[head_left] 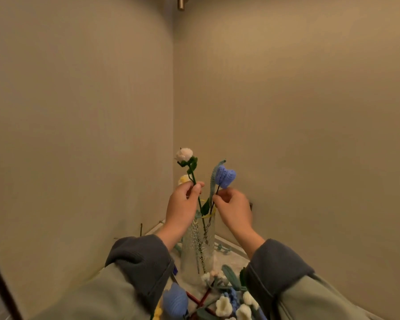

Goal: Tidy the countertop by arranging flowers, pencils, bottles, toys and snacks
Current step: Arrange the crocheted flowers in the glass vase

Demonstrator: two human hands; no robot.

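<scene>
Head view: pale countertop (231, 259) fills a corner between beige walls (79, 112).

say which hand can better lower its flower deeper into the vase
Left, probably: the left hand pinches the white crochet flower well above the clear ribbed glass vase; the right hand has its grip on the blue crochet tulip near the rim.

white rose (184, 154) | blue tulip (226, 176) | clear ribbed vase (198, 245), yellow rim | grey cuffs (140, 257) | beige walls (79, 112)
</scene>
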